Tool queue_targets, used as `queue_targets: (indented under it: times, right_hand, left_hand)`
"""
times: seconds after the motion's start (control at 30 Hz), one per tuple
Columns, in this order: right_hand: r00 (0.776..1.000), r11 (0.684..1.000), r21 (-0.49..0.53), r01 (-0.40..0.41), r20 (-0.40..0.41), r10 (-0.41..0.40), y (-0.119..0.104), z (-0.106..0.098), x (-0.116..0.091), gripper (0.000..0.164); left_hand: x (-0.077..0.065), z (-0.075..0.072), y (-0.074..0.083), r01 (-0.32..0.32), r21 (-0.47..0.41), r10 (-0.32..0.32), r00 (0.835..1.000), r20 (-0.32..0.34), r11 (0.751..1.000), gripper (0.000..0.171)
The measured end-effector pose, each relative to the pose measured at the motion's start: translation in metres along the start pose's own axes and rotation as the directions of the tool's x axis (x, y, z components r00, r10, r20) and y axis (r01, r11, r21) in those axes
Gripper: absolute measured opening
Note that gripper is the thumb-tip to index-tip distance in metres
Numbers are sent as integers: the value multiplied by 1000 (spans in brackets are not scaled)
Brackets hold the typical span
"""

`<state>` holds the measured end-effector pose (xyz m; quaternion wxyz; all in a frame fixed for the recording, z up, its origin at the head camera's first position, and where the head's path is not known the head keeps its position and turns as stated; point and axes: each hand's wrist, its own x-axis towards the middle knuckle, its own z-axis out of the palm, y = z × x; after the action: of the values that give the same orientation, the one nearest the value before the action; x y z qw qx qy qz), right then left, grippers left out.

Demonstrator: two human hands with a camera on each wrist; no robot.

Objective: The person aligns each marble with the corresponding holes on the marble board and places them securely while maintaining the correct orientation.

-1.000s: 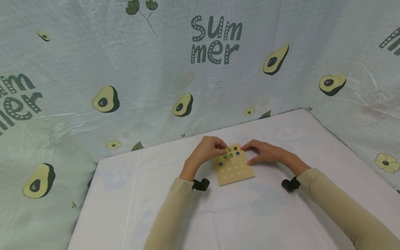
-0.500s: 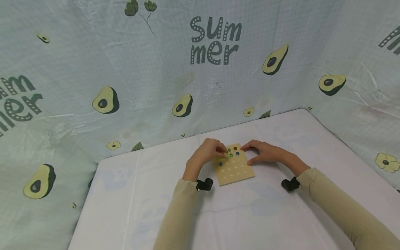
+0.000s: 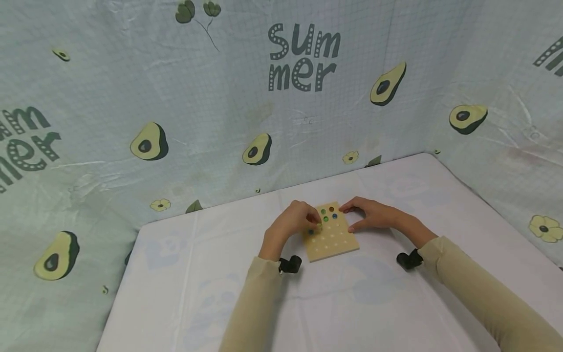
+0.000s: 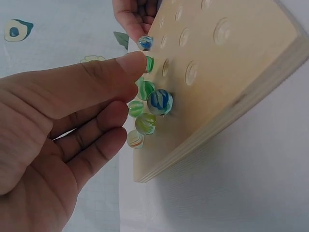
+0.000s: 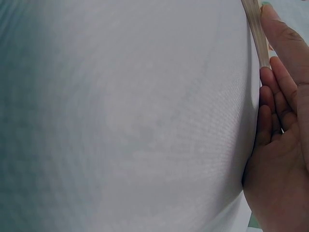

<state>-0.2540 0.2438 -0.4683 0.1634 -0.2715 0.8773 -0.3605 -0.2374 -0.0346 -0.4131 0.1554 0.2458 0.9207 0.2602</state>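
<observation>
A square wooden board (image 3: 331,248) with rows of shallow round dimples lies on the table, glass marbles sitting in its far rows. My left hand (image 3: 293,219) is over the board's left side. In the left wrist view its thumb and a hidden finger pinch a green marble (image 4: 150,64). Near those fingers sit a large blue marble (image 4: 160,102), a yellow-green marble (image 4: 146,123) and a striped marble (image 4: 135,139). My right hand (image 3: 371,214) rests against the board's right edge, fingertips near the far corner and thumb lower along that side.
An amber marble (image 3: 332,209) sits in the board's far right corner. The white cloth-covered table (image 3: 352,313) extends around the board. Behind it hangs a pale curtain (image 3: 211,122) printed with avocados.
My left hand has come nearer and slightly right, from the far rows to lower on the board, with a green marble in its fingertips. My right hand stays at the board's edge.
</observation>
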Motion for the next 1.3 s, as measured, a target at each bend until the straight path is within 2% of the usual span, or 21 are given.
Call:
queue_targets:
  times: [0.2, 0.4, 0.8, 0.93, 1.1, 1.2, 1.3]
  right_hand:
    - [1000, 1000, -5, -7, 1, 7, -1, -1, -1, 68]
    - [1000, 1000, -8, 9, 8, -9, -4, 0, 4, 67]
    - [999, 1000, -6, 30, 24, -30, -9, 1, 14, 65]
    - [999, 999, -5, 39, 16, -39, -8, 3, 16, 65]
    - [1000, 999, -46, 15, 6, -15, -3, 11, 7, 65]
    - [1000, 997, -78, 21, -8, -22, -2, 13, -1, 63]
    - [999, 987, -159, 30, -16, -32, -7, 15, -10, 60]
  left_hand:
    - [1, 2, 1, 17, 38, -17, 1000, 13, 999, 8]
    - [-1, 3, 0, 26, 27, -26, 1000, 5, 999, 9]
    - [-14, -8, -4, 5, 37, -4, 999, -34, 999, 11]
    - [-27, -11, -8, 18, 49, -14, 998, -65, 999, 15]
    - [-52, -9, -20, 36, 104, -27, 995, -92, 994, 20]
    - [-70, -9, -29, 7, 149, 13, 991, -136, 989, 23]
    - [-93, -13, -37, -10, 209, 54, 976, -209, 978, 27]
